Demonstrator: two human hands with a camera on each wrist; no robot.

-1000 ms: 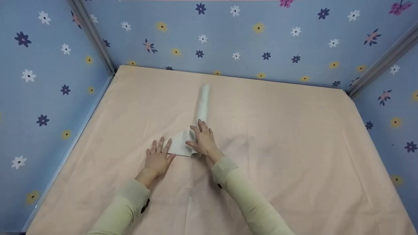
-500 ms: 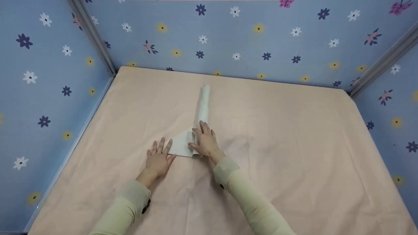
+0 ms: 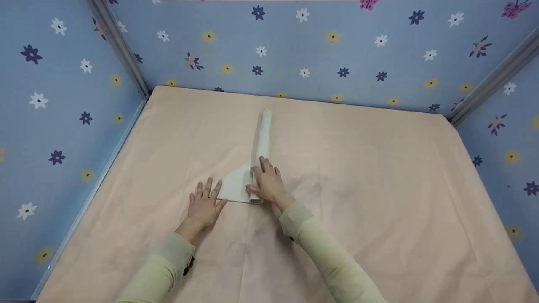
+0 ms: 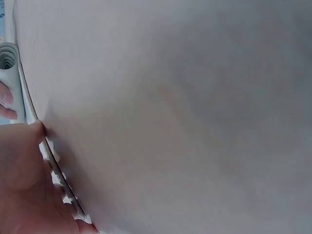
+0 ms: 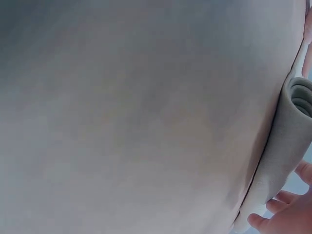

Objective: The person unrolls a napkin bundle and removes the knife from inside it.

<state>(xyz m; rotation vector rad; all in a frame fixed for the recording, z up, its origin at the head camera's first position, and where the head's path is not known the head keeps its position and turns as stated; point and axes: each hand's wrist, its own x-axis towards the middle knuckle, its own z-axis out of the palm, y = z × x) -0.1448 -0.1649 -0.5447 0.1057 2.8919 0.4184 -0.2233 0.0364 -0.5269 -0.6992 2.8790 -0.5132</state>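
A pale, whitish-green sheet rolled into a tube [image 3: 263, 136] lies on the beige cloth, pointing away from me. On its left a flat flap [image 3: 236, 184] of the same sheet is spread out. My left hand [image 3: 203, 208] rests palm down on the flap's left end, fingers spread. My right hand [image 3: 270, 184] lies over the near part of the tube with its fingers extended, the thumb on the left side. In the right wrist view, the tube's coiled end [image 5: 301, 97] shows several layers, and the right fingertips [image 5: 258, 222] touch its side.
The beige cloth [image 3: 379, 189] covers the tabletop and is lightly wrinkled. Blue flower-print panels [image 3: 320, 50] stand at the back, left and right. Grey metal posts [image 3: 120, 46] rise at the back corners.
My right hand and the tube have shifted slightly to the right, and the flat flap beside it has widened a little. The left hand has stayed in place.
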